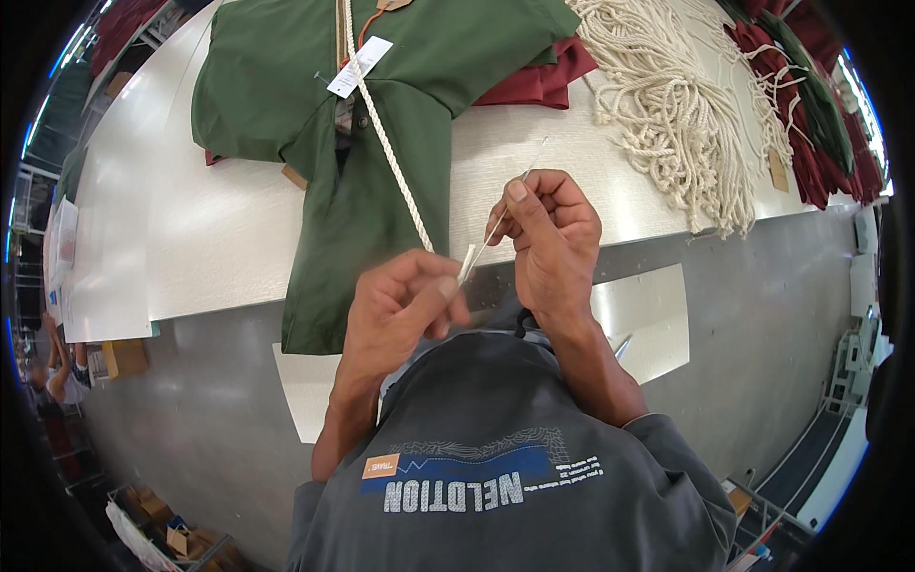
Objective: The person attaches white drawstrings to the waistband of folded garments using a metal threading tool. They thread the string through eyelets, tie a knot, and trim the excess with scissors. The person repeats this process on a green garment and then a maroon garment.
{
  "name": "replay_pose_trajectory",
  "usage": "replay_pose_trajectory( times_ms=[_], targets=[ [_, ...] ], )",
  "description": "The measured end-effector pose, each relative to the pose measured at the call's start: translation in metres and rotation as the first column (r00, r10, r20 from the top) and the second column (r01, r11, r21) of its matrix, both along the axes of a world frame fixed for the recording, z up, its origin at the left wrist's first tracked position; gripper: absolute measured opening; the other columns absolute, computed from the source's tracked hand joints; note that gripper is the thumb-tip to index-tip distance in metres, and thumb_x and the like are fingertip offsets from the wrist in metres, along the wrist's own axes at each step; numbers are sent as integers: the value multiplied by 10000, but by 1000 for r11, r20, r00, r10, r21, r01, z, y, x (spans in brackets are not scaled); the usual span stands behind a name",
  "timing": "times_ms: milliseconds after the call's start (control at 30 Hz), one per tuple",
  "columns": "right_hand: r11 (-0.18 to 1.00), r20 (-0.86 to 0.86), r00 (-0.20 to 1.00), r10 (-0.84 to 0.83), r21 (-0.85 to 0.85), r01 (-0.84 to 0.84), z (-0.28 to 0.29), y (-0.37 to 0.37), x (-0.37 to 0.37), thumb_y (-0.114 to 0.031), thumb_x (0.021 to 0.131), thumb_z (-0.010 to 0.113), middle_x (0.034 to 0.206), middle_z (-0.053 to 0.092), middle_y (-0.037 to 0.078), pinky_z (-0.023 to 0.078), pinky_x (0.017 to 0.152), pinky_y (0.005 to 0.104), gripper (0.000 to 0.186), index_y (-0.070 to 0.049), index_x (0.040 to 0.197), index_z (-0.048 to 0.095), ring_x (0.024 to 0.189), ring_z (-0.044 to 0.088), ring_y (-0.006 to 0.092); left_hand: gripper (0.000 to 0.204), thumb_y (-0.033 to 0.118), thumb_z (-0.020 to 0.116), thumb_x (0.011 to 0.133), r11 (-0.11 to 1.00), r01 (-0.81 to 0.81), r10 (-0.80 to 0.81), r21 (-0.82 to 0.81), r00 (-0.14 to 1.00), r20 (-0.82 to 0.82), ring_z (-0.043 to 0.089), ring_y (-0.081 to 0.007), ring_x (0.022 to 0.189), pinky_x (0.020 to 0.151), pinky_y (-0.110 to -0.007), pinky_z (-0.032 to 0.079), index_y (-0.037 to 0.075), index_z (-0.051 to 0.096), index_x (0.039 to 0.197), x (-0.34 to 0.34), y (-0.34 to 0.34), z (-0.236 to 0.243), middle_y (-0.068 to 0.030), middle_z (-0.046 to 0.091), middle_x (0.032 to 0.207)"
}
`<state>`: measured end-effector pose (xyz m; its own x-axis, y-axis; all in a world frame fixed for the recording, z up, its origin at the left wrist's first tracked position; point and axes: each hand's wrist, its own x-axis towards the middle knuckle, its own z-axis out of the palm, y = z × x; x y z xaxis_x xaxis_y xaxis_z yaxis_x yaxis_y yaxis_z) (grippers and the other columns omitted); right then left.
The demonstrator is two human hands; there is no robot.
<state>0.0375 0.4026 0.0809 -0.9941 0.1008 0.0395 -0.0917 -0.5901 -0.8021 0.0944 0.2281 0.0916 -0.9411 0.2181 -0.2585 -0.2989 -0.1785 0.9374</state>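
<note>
- The left hand [400,300] pinches the end of a white rope [386,133].
- The right hand [548,234] pinches a thin metal rod [515,191] beside it.
- The rope runs up over green pants [381,114] on the white table [210,229].
- More ropes [667,114] lie piled at the right.

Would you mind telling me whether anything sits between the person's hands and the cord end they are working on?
Nothing visible does. The left hand already pinches the end of the cream cord, and the right hand holds a thin metal rod against that end. The green garment lies beyond, on the white table.
</note>
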Motion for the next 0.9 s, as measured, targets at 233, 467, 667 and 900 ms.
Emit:
replay_pose_trajectory(
  times_ms=[233, 467, 667, 900],
  targets=[
    [1000, 23, 1000, -22, -2, 22, -4, 2, -5, -99, 967, 713, 793, 667, 82, 564, 604, 284, 145, 7, 953, 615, 635, 645, 135, 124, 55, 610, 998, 1000, 14, -14, -18, 1000, -19, 553, -52, 595, 529, -201, 431, -8, 669, 1086, 0, 3, 1, -61, 701, 758],
    [996, 35, 999, -37, 80, 34, 0, 3, -4, -59, 976, 691, 796, 643, 62, 523, 584, 273, 104, -23, 976, 593, 644, 625, 135, 136, 78, 634, 992, 1000, -5, 5, -13, 999, 31, 584, -66, 613, 559, -222, 463, -9, 668, 1091, -1, 6, 2, -69, 709, 771],
    [997, -16, 1000, -19, 75, 20, 7, 2, -1, -47, 973, 693, 798, 639, 54, 525, 585, 274, 133, -40, 976, 559, 655, 627, 125, 129, 102, 627, 996, 998, -31, 32, -51, 999, 14, 601, -72, 576, 520, -217, 453, -9, 679, 1036, -4, 13, 2, -83, 717, 751],
    [998, -58, 997, 55, 44, -53, 16, 3, 3, -39, 958, 712, 833, 655, 63, 551, 629, 273, 139, -13, 948, 576, 680, 641, 121, 77, 97, 661, 962, 994, -87, 86, 66, 996, 31, 601, -80, 582, 518, -218, 445, 23, 682, 970, -4, 10, -3, -76, 723, 762]
  ],
)
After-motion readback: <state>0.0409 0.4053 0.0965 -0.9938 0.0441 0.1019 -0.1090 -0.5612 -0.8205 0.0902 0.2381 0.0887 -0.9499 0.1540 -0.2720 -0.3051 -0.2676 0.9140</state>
